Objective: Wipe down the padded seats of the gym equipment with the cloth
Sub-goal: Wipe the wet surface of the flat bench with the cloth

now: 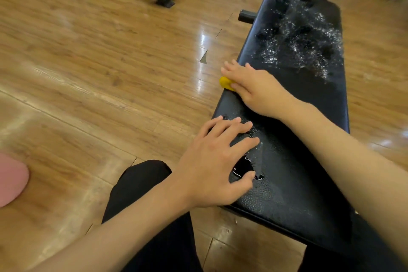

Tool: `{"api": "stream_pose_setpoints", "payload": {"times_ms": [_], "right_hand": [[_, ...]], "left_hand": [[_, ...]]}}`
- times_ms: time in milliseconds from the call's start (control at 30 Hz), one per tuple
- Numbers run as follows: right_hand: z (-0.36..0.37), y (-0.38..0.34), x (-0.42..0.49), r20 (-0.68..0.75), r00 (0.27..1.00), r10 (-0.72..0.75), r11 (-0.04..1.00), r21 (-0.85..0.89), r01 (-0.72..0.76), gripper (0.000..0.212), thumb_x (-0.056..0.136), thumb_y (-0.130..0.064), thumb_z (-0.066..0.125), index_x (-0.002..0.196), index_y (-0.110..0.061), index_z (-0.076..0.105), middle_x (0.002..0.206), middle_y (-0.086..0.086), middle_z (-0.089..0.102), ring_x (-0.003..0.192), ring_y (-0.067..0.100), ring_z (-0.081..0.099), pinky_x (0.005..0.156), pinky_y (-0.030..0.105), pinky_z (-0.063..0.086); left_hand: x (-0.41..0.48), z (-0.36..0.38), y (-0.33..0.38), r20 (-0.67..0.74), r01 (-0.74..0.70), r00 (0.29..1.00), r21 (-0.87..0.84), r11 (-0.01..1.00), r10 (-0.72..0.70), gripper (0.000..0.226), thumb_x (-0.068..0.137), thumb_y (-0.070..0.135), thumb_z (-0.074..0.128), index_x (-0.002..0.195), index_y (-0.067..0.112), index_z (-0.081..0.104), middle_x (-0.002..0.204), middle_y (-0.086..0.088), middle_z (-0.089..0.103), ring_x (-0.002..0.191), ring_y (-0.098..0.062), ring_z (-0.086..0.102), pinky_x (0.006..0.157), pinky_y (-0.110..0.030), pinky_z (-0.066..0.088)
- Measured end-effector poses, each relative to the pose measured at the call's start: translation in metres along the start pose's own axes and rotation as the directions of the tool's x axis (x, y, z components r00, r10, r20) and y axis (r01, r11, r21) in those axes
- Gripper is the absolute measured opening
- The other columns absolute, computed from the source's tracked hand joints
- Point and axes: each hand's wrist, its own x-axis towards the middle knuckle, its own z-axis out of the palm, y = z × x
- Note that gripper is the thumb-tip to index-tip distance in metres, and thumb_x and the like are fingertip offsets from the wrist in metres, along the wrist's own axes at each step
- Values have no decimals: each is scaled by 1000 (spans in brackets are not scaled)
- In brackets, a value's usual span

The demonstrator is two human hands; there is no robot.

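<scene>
wooden gym floor point(88, 73), black padded seat point(309, 139) stretching toward 1 o'clock, foam point(298, 40) on its far end, left hand point(216, 161) spread flat on the near end, right hand point(254, 88) with fingers straight, pressing yellow cloth point(225, 83) at the seat's 9 o'clock edge

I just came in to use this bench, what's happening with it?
A person is wiping the black padded bench seat. Their right hand presses a yellow cloth against the pad's left edge, while the left hand rests spread on the near end. The far end is covered in wet droplets, not yet wiped.
</scene>
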Motion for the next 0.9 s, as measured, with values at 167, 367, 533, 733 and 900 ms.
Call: {"api": "stream_pose_setpoints", "payload": {"times_ms": [167,367,533,733,900], "right_hand": [[-1,-10,11,31,999,30,999,-21,-29,35,102,-8,42,135,-8,53,146,12,49,142,31,38,119,50,26],[3,-32,-111,-100,961,257,966,18,-256,55,101,-9,42,155,-11,29,163,6,25,152,20,20,124,42,17],[5,-34,-96,-84,941,329,944,30,-327,53,103,-15,36,155,-9,25,163,9,25,152,21,15,124,39,10],[1,-49,-151,-359,846,395,911,33,-411,57,101,-35,36,154,-14,33,161,6,29,152,21,18,125,42,7],[30,-51,-199,-346,688,638,749,67,-660,61,99,-31,29,152,-1,33,159,16,30,151,28,20,123,44,16]], "left_hand": [[0,0,-2,3,-12,1000,10,1000,12,58,84,49,61,135,21,63,148,-1,52,143,-21,41,122,-40,23],[-1,1,-5,-22,-29,999,-6,1000,29,55,86,46,60,134,20,63,149,0,53,144,-20,41,122,-40,25],[-1,-1,-5,-5,-41,999,-26,999,41,51,91,45,56,134,18,63,149,0,51,144,-19,39,121,-37,25],[13,-13,9,-196,35,978,-180,983,-71,43,94,43,55,128,17,64,146,1,48,146,-19,35,118,-35,30],[82,-5,44,-41,-4,999,68,998,7,65,95,59,34,145,22,54,160,-11,38,152,-31,26,126,-45,16]]}}
